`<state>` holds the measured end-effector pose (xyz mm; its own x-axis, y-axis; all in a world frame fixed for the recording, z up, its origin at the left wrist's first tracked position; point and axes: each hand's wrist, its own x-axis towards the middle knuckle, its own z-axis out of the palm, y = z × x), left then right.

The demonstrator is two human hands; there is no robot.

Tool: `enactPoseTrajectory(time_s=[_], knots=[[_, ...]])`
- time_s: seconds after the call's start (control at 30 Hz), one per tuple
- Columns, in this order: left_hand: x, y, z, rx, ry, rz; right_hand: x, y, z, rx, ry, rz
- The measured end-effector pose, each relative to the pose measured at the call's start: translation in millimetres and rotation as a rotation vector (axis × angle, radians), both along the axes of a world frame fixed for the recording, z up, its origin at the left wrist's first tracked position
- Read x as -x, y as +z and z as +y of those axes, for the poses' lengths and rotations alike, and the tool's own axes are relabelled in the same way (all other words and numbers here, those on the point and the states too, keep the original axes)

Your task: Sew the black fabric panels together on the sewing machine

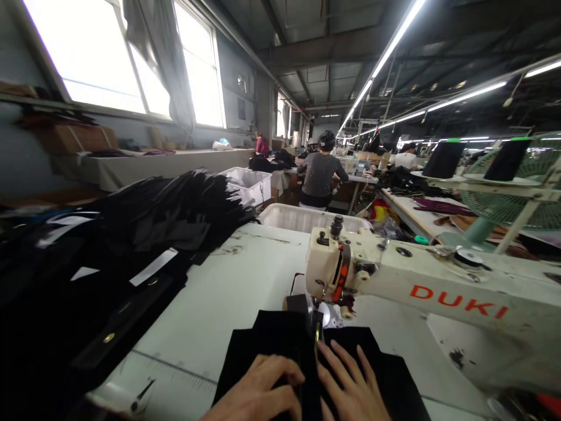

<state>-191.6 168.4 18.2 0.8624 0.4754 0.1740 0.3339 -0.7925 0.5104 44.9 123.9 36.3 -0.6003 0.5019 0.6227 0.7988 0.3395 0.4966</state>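
Observation:
My left hand [258,389] lies flat on a piece of black fabric [272,339], fingers curled toward a raised fold with a zipper [316,336] running down its middle. On the other side of that fold my right hand [353,389] presses the fabric down with fingers spread. The fabric's front edge sits under the presser foot [324,313] of a white DUKI sewing machine [421,286], whose head stands just beyond my fingertips.
A tall heap of black cut pieces [131,234] with white tags covers the table's left side. White bins [307,217] stand behind the white table [228,280]. A green fan [512,199] and thread cones are at right. A person [319,175] works farther back.

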Motion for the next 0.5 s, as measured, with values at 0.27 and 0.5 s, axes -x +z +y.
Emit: enactPoseTrajectory(time_s=[0.27, 0.5], knots=[[-22.6, 22.5, 6.4, -0.206, 0.03, 0.116, -8.9, -6.0, 4.7, 0.047, -0.013, 0.061], [-22.4, 50.4, 9.3, -0.072, 0.054, 0.217, -8.6, -6.6, 13.0, 0.113, -0.031, 0.094]])
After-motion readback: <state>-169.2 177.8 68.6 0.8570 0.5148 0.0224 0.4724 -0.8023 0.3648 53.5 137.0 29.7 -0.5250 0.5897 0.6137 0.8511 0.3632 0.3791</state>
